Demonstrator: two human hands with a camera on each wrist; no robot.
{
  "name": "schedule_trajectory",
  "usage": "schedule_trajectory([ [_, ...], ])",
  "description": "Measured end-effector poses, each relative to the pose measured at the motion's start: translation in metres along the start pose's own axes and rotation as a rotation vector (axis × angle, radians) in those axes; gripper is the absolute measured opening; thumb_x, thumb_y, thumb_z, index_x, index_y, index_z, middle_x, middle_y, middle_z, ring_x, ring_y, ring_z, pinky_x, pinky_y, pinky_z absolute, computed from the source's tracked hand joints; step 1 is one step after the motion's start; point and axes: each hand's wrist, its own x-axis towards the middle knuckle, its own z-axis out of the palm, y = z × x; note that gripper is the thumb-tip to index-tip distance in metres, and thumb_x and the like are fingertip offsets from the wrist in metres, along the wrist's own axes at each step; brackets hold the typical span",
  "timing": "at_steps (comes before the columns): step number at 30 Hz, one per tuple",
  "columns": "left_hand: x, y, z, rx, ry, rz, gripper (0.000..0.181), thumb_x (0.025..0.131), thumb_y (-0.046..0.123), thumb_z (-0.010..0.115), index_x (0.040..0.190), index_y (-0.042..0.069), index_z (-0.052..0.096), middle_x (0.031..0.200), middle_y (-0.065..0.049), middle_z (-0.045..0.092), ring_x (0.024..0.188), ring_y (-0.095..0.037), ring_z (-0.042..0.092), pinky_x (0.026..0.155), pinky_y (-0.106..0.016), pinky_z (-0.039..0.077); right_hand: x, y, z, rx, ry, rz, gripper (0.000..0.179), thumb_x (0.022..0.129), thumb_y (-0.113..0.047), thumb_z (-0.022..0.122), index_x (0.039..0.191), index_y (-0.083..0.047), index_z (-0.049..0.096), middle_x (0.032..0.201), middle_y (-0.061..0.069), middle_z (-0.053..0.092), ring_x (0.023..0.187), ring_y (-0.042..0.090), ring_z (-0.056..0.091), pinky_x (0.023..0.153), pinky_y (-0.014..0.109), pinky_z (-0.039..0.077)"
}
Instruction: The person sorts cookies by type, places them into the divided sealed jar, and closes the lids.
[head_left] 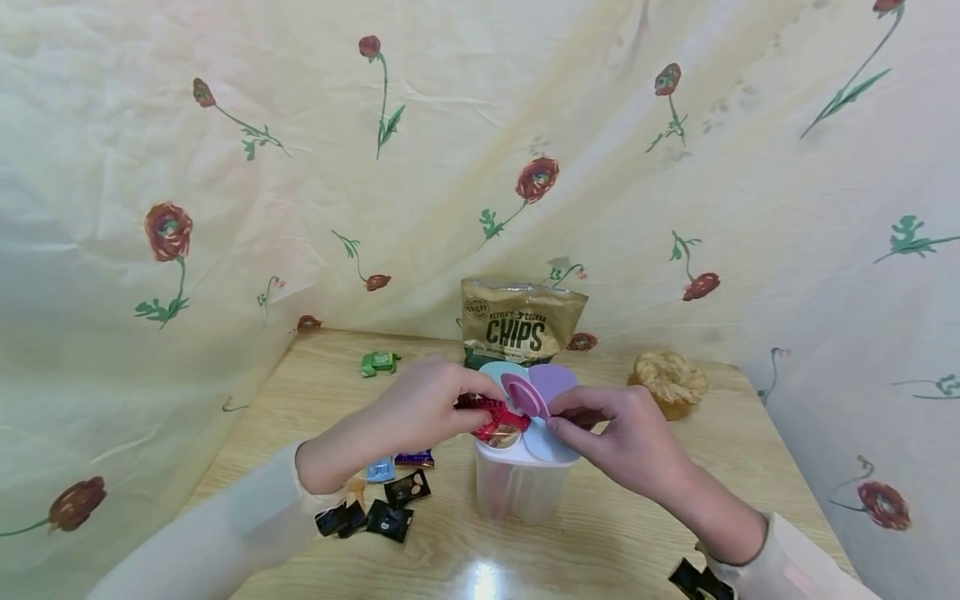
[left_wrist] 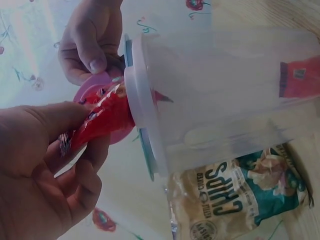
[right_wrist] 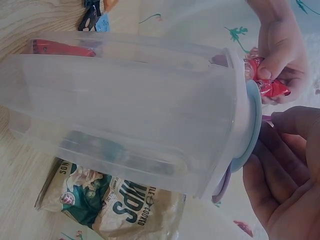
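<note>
Between the thumb and fingers of my left hand (head_left: pixel 427 404) is a shiny red candy wrapper packet (left_wrist: pixel 107 112), pinched at the mouth of a clear plastic container (head_left: pixel 517 492). One end of the packet dips into the opening. My right hand (head_left: pixel 626 429) pinches the edge of the raised pink flap lid (head_left: pixel 525 395) beside that opening. The blue flap (head_left: pixel 551 442), the purple flap (head_left: pixel 553 381) and a teal flap (head_left: pixel 504 372) lie flat on the container's top. Through the wall, another red packet (left_wrist: pixel 300 77) shows at the bottom.
Behind the container stands a bag of chips (head_left: pixel 517 325). A green wrapped candy (head_left: pixel 380 363) lies at the back left. Several small packets, including a black one (head_left: pixel 390 521) and a purple one (head_left: pixel 415 458), lie left of the container. A bread-like item (head_left: pixel 670 379) sits back right.
</note>
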Motion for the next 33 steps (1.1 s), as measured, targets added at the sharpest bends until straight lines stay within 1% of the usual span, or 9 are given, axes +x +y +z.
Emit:
schedule_trajectory([
  [3,0.003,0.000,-0.002,0.017,-0.054,-0.005,0.021,0.096,0.020,0.074,0.116,0.023,0.079,0.094,0.013,0.074,0.055,-0.004,0.043,0.051,-0.023,0.034,0.001,0.000,0.000,0.000,0.001,0.000,0.018,0.085,-0.005,0.083,0.093,-0.021,0.079,0.085,-0.012,0.076,0.073,0.000,0.071,0.063,0.021,0.058],
  [8,0.006,0.001,-0.001,0.085,-0.077,0.038,0.021,0.097,0.021,0.073,0.117,0.025,0.079,0.094,0.014,0.074,0.065,-0.005,0.052,0.056,-0.023,0.040,0.001,0.000,0.000,-0.002,0.003,0.002,0.019,0.085,-0.004,0.083,0.092,-0.021,0.079,0.084,-0.012,0.076,0.073,0.000,0.071,0.063,0.021,0.058],
  [15,0.010,0.003,0.000,0.066,-0.108,0.028,0.023,0.097,0.018,0.071,0.118,0.024,0.079,0.089,0.013,0.072,0.058,-0.004,0.047,0.052,-0.021,0.035,0.000,0.001,0.000,-0.004,0.004,0.013,0.020,0.085,-0.004,0.083,0.093,-0.022,0.079,0.085,-0.012,0.076,0.073,0.000,0.071,0.064,0.022,0.059],
  [20,0.011,0.003,0.002,0.078,-0.137,0.031,0.023,0.098,0.018,0.071,0.120,0.021,0.077,0.096,0.010,0.074,0.058,-0.005,0.049,0.052,-0.021,0.038,-0.001,0.000,0.001,0.010,-0.003,0.028,0.019,0.086,-0.005,0.082,0.093,-0.022,0.079,0.085,-0.013,0.076,0.073,0.000,0.071,0.064,0.023,0.059],
  [22,0.011,0.002,0.003,0.097,-0.144,0.049,0.023,0.098,0.018,0.071,0.120,0.020,0.077,0.099,0.009,0.074,0.065,-0.005,0.054,0.059,-0.022,0.043,-0.002,0.000,0.002,0.015,-0.003,0.033,0.018,0.086,-0.005,0.083,0.093,-0.022,0.079,0.085,-0.014,0.076,0.073,0.000,0.071,0.064,0.023,0.059],
  [24,0.010,0.000,0.004,0.105,-0.145,0.065,0.022,0.098,0.018,0.071,0.120,0.021,0.076,0.104,0.010,0.074,0.077,-0.005,0.060,0.070,-0.025,0.050,-0.003,0.000,0.003,0.020,-0.004,0.035,0.017,0.086,-0.005,0.082,0.093,-0.021,0.079,0.085,-0.014,0.076,0.074,0.000,0.071,0.064,0.023,0.059],
  [27,0.010,-0.003,0.003,0.090,-0.147,0.093,0.022,0.099,0.016,0.070,0.119,0.022,0.075,0.112,0.011,0.073,0.092,-0.006,0.063,0.084,-0.029,0.052,-0.002,0.001,0.003,0.023,-0.004,0.027,0.017,0.086,-0.005,0.082,0.093,-0.020,0.079,0.085,-0.013,0.076,0.074,0.000,0.071,0.064,0.022,0.059],
  [29,0.009,-0.005,0.002,0.061,-0.169,0.105,0.024,0.100,0.015,0.068,0.121,0.023,0.074,0.113,0.010,0.073,0.091,-0.006,0.063,0.083,-0.028,0.052,-0.001,0.001,0.003,0.015,0.002,0.010,0.017,0.085,-0.004,0.082,0.092,-0.019,0.079,0.085,-0.012,0.076,0.073,0.000,0.071,0.064,0.021,0.059],
  [33,0.011,-0.007,-0.003,0.004,-0.245,0.143,0.028,0.102,0.012,0.062,0.128,0.019,0.073,0.106,0.010,0.072,0.075,-0.006,0.054,0.072,-0.023,0.047,0.001,0.003,0.003,0.003,0.012,-0.011,0.019,0.084,-0.002,0.083,0.091,-0.019,0.079,0.084,-0.011,0.076,0.073,0.000,0.071,0.064,0.020,0.058],
])
